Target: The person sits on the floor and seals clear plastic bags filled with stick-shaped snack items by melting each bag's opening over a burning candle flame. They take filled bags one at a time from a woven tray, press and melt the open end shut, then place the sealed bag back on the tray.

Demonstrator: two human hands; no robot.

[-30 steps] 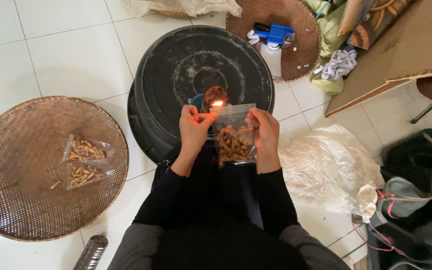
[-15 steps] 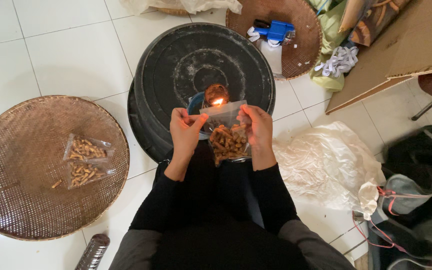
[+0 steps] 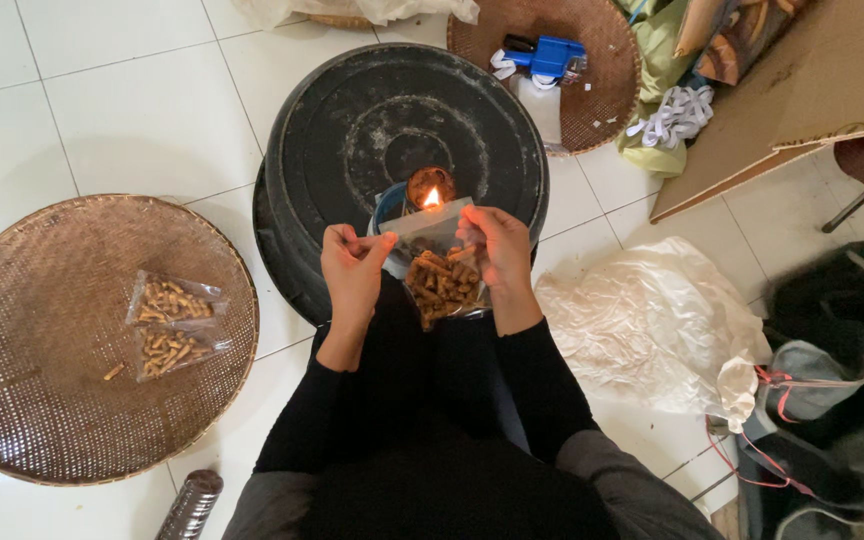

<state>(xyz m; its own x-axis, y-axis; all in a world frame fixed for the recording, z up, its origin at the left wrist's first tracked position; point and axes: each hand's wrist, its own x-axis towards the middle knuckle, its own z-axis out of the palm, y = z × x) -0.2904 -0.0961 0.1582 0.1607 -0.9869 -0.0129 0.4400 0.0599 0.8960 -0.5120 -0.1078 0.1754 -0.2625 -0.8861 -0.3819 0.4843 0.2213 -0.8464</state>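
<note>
- Clear plastic bag point(image 3: 439, 278) of brown finger-shaped snacks, held upright over the lap, top edge close to a small flame point(image 3: 432, 197).
- Left hand point(image 3: 352, 268): fingers pinched on the bag's upper left corner.
- Right hand point(image 3: 497, 255): fingers clamped on the bag's right side.
- Flame burning in a small pot on an upturned black tub point(image 3: 402, 130).
- Woven tray point(image 3: 62, 400) on the floor to the left, carrying two filled bags point(image 3: 172, 325).
- Crumpled white plastic sheet point(image 3: 652, 320) lying to the right.

A clear plastic bag point(image 3: 440, 275) of brown snack sticks hangs upright, top edge by a small flame point(image 3: 432, 197).
</note>
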